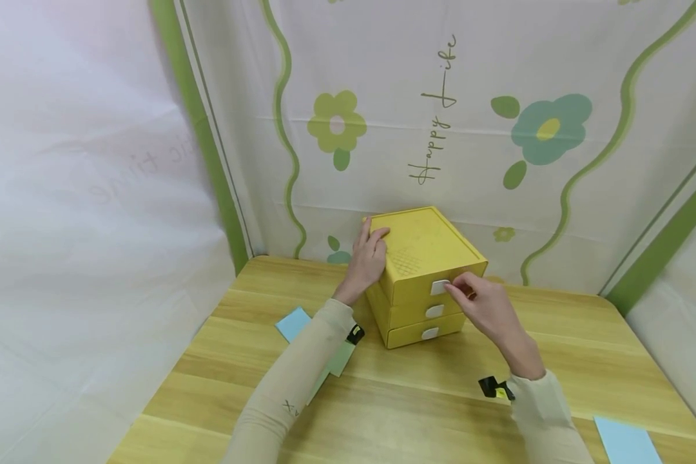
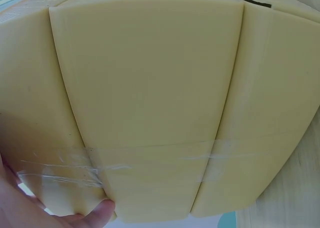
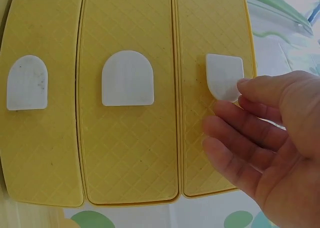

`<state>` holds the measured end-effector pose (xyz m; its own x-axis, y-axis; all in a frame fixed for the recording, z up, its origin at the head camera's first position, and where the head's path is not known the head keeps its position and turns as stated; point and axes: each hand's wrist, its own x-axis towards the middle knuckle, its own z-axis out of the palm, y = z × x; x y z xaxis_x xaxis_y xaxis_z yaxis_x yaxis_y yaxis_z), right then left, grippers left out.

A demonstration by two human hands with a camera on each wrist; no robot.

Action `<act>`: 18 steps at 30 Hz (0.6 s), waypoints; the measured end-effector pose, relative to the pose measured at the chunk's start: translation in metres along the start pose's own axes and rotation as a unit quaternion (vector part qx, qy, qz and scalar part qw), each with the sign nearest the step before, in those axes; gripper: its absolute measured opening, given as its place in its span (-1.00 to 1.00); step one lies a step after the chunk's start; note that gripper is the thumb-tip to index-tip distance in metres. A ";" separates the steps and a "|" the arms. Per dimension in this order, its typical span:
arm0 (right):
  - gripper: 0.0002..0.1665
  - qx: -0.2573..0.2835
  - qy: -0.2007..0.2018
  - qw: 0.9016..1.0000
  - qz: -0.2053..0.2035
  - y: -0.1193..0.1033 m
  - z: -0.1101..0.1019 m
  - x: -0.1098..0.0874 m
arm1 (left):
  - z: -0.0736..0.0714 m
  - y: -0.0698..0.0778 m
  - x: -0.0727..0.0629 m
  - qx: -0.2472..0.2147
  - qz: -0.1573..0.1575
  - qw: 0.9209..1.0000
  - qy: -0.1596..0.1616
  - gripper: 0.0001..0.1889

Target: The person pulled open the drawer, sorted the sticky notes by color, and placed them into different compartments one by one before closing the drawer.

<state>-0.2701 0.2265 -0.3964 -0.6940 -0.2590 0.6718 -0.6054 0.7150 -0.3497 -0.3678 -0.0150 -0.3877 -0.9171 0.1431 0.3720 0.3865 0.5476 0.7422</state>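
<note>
A yellow storage box (image 1: 417, 245) with three stacked drawers stands at the back of the table, its front turned toward the right hand. Each drawer front carries a white tab handle; the middle one (image 3: 128, 79) and bottom one (image 3: 27, 83) are untouched. My right hand (image 1: 490, 312) pinches the top drawer's handle (image 3: 225, 75) at its edge between thumb and index finger, the handle sitting turned compared with the others. My left hand (image 1: 368, 258) rests on the box's upper left edge, fingers over the top and thumb (image 2: 102, 213) against the side. All drawers look closed.
A blue paper (image 1: 292, 323) and green papers (image 1: 342, 357) lie partly under the left forearm. Another blue sheet (image 1: 626, 441) is at the table's right front. A white printed curtain (image 1: 394, 142) hangs close behind the box. Clear tape (image 2: 150, 160) crosses the box's side.
</note>
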 end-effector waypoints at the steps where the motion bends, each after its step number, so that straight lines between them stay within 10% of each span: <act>1: -0.89 0.001 0.000 1.000 -0.002 0.000 0.000 0.000 | 0.000 0.000 0.000 0.000 0.001 1.000 0.000 -0.45; 18: -0.96 0.021 -0.063 0.998 -0.008 0.001 0.006 -0.013 | 0.000 0.001 -0.001 0.001 0.005 1.000 -0.001 -0.45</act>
<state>-0.2640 0.2265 -0.4094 -0.7256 -0.3529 0.5908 -0.6316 0.6823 -0.3682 -0.3668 -0.0149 -0.3874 -0.9134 0.1502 0.3783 0.3953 0.5485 0.7368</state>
